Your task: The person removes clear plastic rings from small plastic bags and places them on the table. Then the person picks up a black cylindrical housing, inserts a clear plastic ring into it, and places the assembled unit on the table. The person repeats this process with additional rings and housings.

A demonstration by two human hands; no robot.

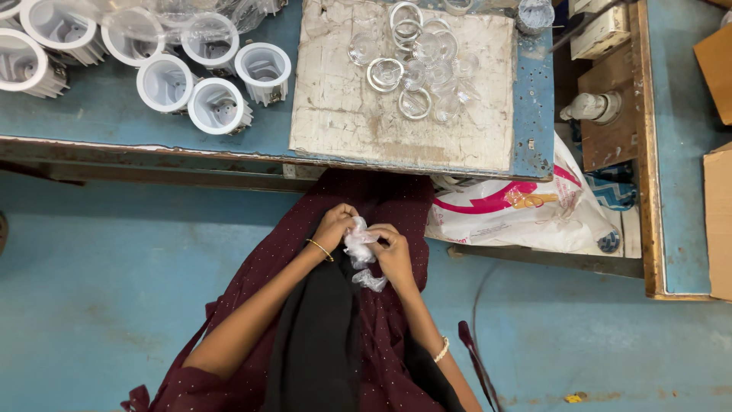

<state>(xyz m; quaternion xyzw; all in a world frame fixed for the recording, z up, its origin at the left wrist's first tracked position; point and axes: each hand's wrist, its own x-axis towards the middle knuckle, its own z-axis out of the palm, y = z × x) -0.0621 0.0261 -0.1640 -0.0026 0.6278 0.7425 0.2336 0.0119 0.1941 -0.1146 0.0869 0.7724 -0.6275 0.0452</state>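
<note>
Over my lap, below the table edge, both hands grip a small crumpled clear plastic wrapper (pixel 358 248). My left hand (pixel 333 226) pinches its upper left side, a thin gold bangle on the wrist. My right hand (pixel 393 252) holds its right side, a pale beaded bracelet further down that forearm. A twisted tail of the plastic hangs below the fingers. Whether anything sits inside the wrapper is hidden by the fingers.
A blue table carries a worn white board (pixel 335 114) with several clear lenses and rings (pixel 415 65). Several white round lamp housings (pixel 217 105) stand at the table's left. A white and pink bag (pixel 496 217) lies at right, with wooden shelves (pixel 610 137) beyond.
</note>
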